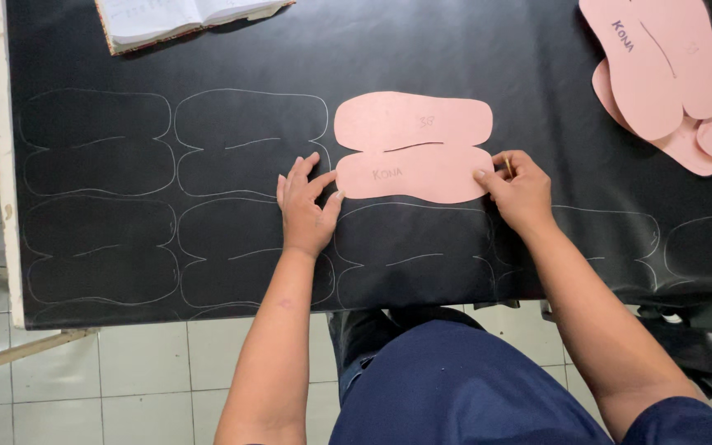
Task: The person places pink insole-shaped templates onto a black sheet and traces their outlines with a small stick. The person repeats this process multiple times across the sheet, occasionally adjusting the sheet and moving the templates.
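Lap: dark blue trousers (455,387) closest to the lens, at the table's near edge, above a pale tiled floor (125,371).
Left hand (306,206): flat on the black sheet, fingers spread, grip open, fingertips pressing the left end of the pink template.
Right hand (521,191): grip closed around a thin pencil-like marker (508,166), held against the right end of the template.
Pink template (412,147): double sole-shaped card with a slit along its middle, lying flat between both hands, near the middle of the sheet.
Black sheet (455,49): covers the table, right edge drooping over the near side.
Outlines (96,140): pale traced sole shapes in rows, left of the template and below it.
Pink stack (669,74): more templates, overlapping, far right corner, well apart from the hands.
Open book (175,16): far edge, upper left.
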Tool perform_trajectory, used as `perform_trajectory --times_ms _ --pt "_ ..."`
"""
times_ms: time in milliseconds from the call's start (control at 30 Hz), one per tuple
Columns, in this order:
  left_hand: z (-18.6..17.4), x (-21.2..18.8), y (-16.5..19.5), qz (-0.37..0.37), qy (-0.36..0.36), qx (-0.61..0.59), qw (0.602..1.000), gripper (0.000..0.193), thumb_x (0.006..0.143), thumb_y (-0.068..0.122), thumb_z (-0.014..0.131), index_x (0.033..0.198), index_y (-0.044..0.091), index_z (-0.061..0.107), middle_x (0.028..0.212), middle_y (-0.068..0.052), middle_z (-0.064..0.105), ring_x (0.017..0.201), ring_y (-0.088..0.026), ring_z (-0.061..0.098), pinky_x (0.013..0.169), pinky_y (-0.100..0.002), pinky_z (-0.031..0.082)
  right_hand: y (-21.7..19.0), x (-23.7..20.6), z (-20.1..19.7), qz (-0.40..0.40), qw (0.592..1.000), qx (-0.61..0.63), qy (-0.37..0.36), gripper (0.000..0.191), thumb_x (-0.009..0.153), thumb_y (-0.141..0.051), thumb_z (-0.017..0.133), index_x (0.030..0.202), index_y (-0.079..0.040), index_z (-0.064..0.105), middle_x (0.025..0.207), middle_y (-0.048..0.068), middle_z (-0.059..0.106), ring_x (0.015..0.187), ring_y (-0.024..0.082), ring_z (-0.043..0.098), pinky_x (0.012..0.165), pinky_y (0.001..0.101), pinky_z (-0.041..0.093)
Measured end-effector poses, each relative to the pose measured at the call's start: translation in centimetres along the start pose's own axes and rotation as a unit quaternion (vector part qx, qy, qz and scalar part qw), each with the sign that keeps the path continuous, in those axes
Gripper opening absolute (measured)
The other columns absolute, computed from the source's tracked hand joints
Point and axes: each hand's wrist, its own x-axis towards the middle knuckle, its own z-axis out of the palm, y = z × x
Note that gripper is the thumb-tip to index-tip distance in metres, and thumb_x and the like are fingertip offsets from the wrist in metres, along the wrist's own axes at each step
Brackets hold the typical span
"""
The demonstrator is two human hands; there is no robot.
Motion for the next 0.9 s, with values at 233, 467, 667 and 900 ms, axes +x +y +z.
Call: perform_trajectory --times_ms 233,467,667,900 --pt "-0.02 -0.1 0.18 -0.007 -0.008 0.001 1.0 0.032 0.084 0.021 0.076 0.115 0.011 0.075 0.15 -0.01 0.054 0.149 -0.034 0.038 0.125 -0.058 0.015 -0.22 -0.03 0.13 0.01 1.0 -0.007 0.01 0.033 0.087 -0.026 0.082 0.11 -0.005 0.072 0.079 0.001 0.069 0.064 0.007 0.062 0.061 0.0237 0.05" --pt "-0.03 -0.17 0.17 -0.004 -0.005 -0.005 1.0 0.032 0.084 0.02 0.076 0.115 0.011 0.075 0.15 -0.01 0.054 0.149 -0.033 0.038 0.126 -0.057 0.015 -0.2 -0.11 0.08 -0.005 1.0 -0.027 0.016 0.033 0.087 -0.028 0.082 0.11 -0.006 0.074 0.078 0.002 0.071 0.065 0.007 0.064 0.062 0.0241 0.051" --pt "-0.07 -0.09 0.21 -0.003 -0.008 -0.004 1.0 0.032 0.083 0.02 0.077 0.114 0.011 0.075 0.15 -0.01 0.054 0.149 -0.033 0.038 0.125 -0.058 0.015 -0.09 -0.12 -0.01 -0.006 1.0 -0.027 0.013 0.032 0.086 -0.027 0.082 0.108 -0.006 0.074 0.078 0.001 0.07 0.067 0.007 0.064 0.063 0.0239 0.051" --pt "0.0 -0.18 0.04 -0.005 -0.014 -0.002 1.0 0.032 0.083 0.019 0.078 0.114 0.011 0.075 0.15 -0.01 0.054 0.149 -0.033 0.037 0.125 -0.058 0.015 0.12 -0.13 0.0 -0.022 0.999 -0.046 0.014 0.031 0.086 -0.028 0.082 0.108 -0.006 0.074 0.079 0.001 0.07 0.069 0.007 0.065 0.065 0.0243 0.051"
